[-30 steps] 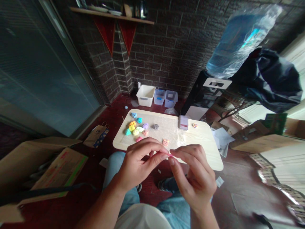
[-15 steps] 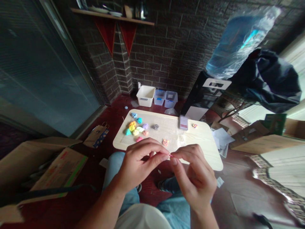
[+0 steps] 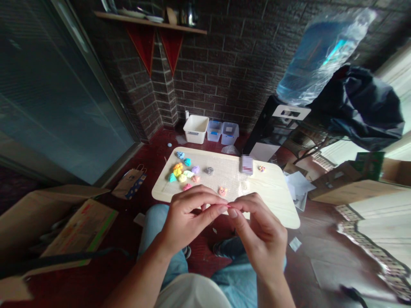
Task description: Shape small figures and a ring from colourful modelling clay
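Observation:
Between my two hands, above the near edge of the table (image 3: 272,201), is a tiny bit of pinkish-red clay (image 3: 228,206). My left hand (image 3: 192,214) pinches one side of it between thumb and forefinger. From the other side my right hand (image 3: 261,226) pinches it too, its fingertips close against the left ones. Just beyond the fingers lies a pink clay animal face (image 3: 222,191) with small ears. Lumps of clay in several colours, such as a yellow one (image 3: 182,178) and a purple one (image 3: 195,170), sit on the left part of the table.
A grey lump (image 3: 209,170), a small box (image 3: 247,164) and a multicoloured bead-like cluster (image 3: 262,168) are also on the table. Behind stand a white bin (image 3: 195,129) and two clear bins (image 3: 230,134). A water dispenser (image 3: 271,124) rises at right; cardboard boxes (image 3: 73,231) flank both sides.
My right hand has shifted slightly left, and its fingertips are now closer to those of my left hand, covering more of the clay. The things on the table have not moved.

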`<state>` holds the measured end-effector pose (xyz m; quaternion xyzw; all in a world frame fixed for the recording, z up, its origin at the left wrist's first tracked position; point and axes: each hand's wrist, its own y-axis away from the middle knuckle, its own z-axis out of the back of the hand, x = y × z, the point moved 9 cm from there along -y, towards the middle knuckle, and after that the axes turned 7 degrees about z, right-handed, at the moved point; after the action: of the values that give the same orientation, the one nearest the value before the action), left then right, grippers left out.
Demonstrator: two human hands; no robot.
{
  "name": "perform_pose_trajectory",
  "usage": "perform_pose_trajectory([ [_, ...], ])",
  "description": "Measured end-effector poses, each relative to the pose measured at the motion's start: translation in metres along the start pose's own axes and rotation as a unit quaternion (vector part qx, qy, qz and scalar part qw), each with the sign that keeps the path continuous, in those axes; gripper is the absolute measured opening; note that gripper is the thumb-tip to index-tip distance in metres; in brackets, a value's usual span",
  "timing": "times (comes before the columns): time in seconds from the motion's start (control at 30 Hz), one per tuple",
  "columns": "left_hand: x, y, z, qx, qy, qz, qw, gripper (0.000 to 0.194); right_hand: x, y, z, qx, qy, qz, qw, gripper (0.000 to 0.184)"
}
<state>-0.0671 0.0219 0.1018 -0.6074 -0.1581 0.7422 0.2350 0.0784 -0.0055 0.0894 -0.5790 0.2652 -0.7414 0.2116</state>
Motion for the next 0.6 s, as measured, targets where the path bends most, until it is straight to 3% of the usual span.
perform_pose_trajectory([
  [0.27,0.042,0.002,-0.009,0.012,0.087,0.146,0.985,0.006,-0.028,0.008,0.001,-0.011,-0.056,-0.117,0.991,0.008],
  [0.47,0.043,0.002,-0.018,0.045,0.094,0.14,0.985,0.007,-0.025,0.004,0.004,-0.025,-0.013,-0.073,0.997,0.004],
  [0.6,0.037,-0.002,-0.019,0.052,0.081,0.114,0.989,0.004,-0.032,0.005,0.005,-0.026,-0.037,-0.11,0.993,0.007],
])
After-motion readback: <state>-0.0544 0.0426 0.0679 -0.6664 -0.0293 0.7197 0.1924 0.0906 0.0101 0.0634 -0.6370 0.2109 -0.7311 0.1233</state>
